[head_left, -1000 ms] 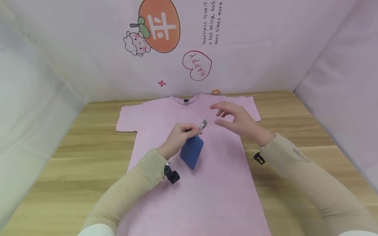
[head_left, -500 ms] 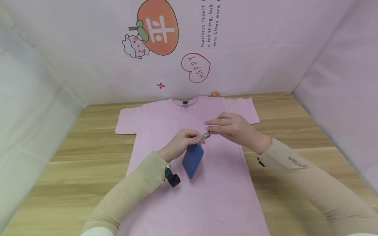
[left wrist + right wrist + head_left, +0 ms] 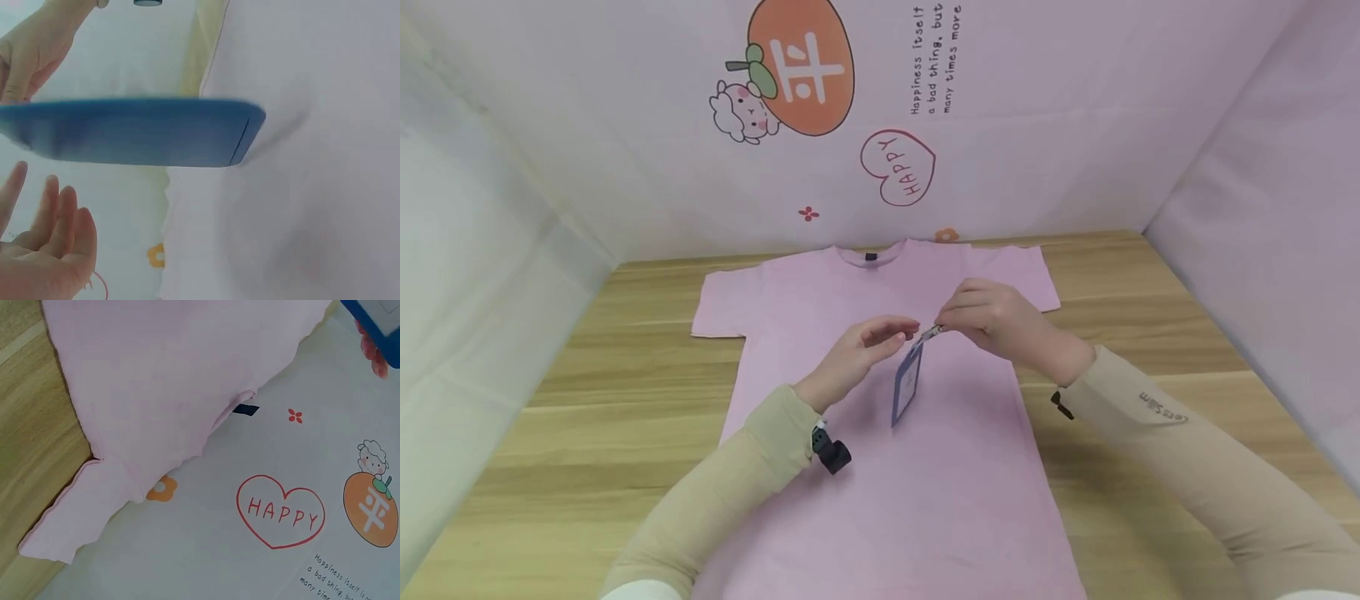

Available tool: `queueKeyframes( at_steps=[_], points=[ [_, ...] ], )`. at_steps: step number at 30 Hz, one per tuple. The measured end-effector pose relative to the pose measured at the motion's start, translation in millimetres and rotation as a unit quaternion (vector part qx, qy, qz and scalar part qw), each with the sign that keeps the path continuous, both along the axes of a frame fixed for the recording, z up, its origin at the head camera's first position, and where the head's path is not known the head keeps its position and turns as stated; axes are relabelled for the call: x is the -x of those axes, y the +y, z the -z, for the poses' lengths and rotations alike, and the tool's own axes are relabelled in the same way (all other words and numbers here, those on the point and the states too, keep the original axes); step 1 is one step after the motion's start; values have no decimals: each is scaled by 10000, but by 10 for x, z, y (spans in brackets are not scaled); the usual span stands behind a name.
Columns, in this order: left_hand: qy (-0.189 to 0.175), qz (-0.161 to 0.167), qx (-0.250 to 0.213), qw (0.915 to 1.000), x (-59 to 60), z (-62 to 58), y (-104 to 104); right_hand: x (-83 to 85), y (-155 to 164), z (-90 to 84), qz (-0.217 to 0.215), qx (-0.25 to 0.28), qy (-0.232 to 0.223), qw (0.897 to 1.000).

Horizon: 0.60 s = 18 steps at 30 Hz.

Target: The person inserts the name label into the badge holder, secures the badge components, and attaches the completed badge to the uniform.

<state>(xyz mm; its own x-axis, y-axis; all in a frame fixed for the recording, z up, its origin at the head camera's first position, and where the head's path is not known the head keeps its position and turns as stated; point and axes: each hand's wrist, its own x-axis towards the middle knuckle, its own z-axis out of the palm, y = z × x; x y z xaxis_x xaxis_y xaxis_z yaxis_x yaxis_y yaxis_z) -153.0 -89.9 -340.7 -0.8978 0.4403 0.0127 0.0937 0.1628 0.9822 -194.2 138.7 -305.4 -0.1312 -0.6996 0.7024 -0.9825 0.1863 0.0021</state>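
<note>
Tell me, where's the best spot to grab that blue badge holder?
Probably the metal clip at its top, pinched from above, as the right hand does. The blue badge holder hangs edge-on and free beneath it, over the pink T-shirt.

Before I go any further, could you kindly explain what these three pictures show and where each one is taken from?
There is no machine here: a person works with two bare hands and wears three cameras. The wide picture comes from a head camera looking down at a wooden table, on which a pink T-shirt lies flat. The right hand pinches a small metal clip, from which a blue badge holder hangs above the shirt. The left hand is open beside it, holding nothing. The other two pictures come from wrist cameras. The left wrist view sees the badge holder very close, blurred. The right wrist view mostly sees the shirt's collar and sleeve, and the decorated wall.
</note>
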Motion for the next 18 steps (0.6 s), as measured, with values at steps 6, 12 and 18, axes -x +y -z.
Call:
queueKeyframes(
  at_steps=[6,12,18],
  points=[
    [211,-349,199,9990,1,-59,-70,-6,12,-64,702,-288,-577,9954],
    [736,-593,303,9951,10,-111,-76,-9,13,-157,1251,-774,-1902,9707],
    [1218,-581,412,9900,-11,-153,42,-9,8,-263,1589,-993,-2903,9384]
  ],
)
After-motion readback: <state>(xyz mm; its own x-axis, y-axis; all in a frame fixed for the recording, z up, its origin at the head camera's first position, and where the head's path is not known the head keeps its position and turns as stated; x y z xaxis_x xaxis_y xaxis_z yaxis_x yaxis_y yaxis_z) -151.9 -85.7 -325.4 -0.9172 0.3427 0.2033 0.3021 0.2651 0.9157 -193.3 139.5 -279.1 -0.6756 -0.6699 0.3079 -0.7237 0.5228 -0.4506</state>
